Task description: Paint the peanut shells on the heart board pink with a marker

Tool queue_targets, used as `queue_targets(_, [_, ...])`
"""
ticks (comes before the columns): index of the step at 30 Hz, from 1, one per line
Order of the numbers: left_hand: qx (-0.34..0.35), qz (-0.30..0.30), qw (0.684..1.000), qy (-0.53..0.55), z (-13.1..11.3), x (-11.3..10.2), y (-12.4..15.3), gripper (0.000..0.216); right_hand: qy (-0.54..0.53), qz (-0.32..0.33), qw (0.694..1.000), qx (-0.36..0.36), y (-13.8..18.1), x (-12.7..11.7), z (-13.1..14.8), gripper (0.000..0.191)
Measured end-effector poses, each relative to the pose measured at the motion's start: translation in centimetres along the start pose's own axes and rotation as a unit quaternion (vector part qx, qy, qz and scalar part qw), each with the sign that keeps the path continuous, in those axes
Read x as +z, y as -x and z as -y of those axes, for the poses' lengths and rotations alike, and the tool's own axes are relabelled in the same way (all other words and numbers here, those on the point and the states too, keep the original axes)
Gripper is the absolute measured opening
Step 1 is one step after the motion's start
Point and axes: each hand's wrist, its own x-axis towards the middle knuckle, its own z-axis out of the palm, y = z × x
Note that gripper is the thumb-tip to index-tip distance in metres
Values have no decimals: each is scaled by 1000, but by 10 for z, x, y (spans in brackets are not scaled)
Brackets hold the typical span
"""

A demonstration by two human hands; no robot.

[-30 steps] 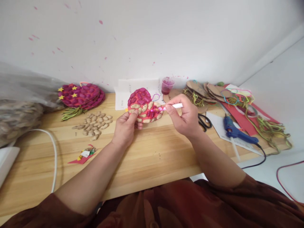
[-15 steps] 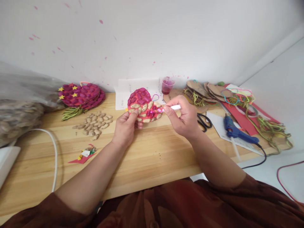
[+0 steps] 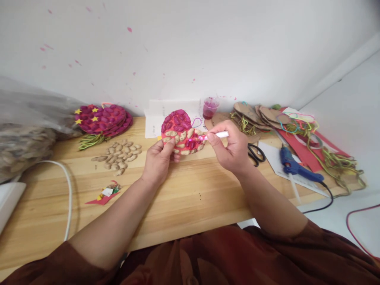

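Note:
My left hand [image 3: 160, 158] pinches the left edge of a round red craft piece [image 3: 181, 136] covered in glued-on peanuts, holding it above the table. Its upper part is painted magenta, while many lower peanuts keep their tan shells. My right hand [image 3: 230, 146] is closed on a white-handled paintbrush [image 3: 222, 134]. The brush's pink, wet-looking tip touches peanuts on the right side of the piece, where some are coloured magenta. Behind the hands stands a clear plastic cup [image 3: 210, 107] with magenta paint in it.
Loose peanuts [image 3: 120, 155] lie left, near finished magenta pieces with yellow stars [image 3: 102, 118] and a bag of peanuts [image 3: 23, 146]. Red and foil scraps [image 3: 105, 193] are in front. Right are black scissors [image 3: 255, 155], cardboard discs [image 3: 252, 114], yarn [image 3: 335, 164] and a blue glue gun [image 3: 298, 166].
The craft piece and both hands have shifted very slightly right in view. The brush tip stays on the peanuts at the piece's right side.

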Motion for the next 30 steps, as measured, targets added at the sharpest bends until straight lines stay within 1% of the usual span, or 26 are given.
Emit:
queue_targets(4, [2, -1, 1000, 2, 1, -1, -1, 38, -5, 13, 1000, 8, 0, 0, 1, 7])
queue_targets(9, [6, 3, 1000, -7, 2, -1, -1, 38, -18, -2, 1000, 12, 0, 0, 0, 5])
queue_targets(14, [0, -5, 1000, -13, 2, -1, 0, 39, -21, 14, 1000, 17, 0, 0, 0, 7])
queue_targets(19, [3, -6, 1000, 0, 2, 0, 0, 38, -25, -3, 1000, 9, 0, 0, -1, 5])
queue_targets(25, [4, -12, 1000, 9, 1, 0, 0, 38, -16, 35, 999, 15, 1, 2, 2, 8])
queue_targets(30, [2, -8, 1000, 10, 1, 0, -1, 38, -19, 6, 1000, 7, 1, 3, 1, 5])
